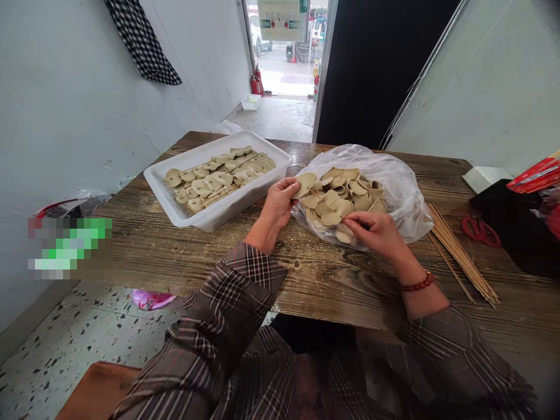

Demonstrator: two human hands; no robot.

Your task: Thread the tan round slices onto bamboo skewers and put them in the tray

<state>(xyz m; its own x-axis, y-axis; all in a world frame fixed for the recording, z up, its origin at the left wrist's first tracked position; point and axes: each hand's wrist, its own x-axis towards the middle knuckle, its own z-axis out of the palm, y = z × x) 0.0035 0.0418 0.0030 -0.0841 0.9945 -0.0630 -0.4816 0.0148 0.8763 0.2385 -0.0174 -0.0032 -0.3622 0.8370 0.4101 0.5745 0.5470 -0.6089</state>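
Left hand point(278, 205) pinches a round tan slice point(308, 182), which sits at its fingertips beside the pile point(362, 202) in the clear bag point(403, 195). Right hand point(377, 233) is closed narrow at the pile's near edge; exactly what it grips, I cannot confirm.

And up in the doorway, here's the lettering: a pale hanging sheet point(280, 34) carrying two green patches point(265, 24), each with white capitals! The left one looks something like "OATOM" (don't hold me to that, the letters are tiny), while the right can't be read for certain. Above, a darker green block point(303, 6) shows a pale mark, illegible. Over to the right edge, red packets point(536, 173) bear white printing, also unreadable.
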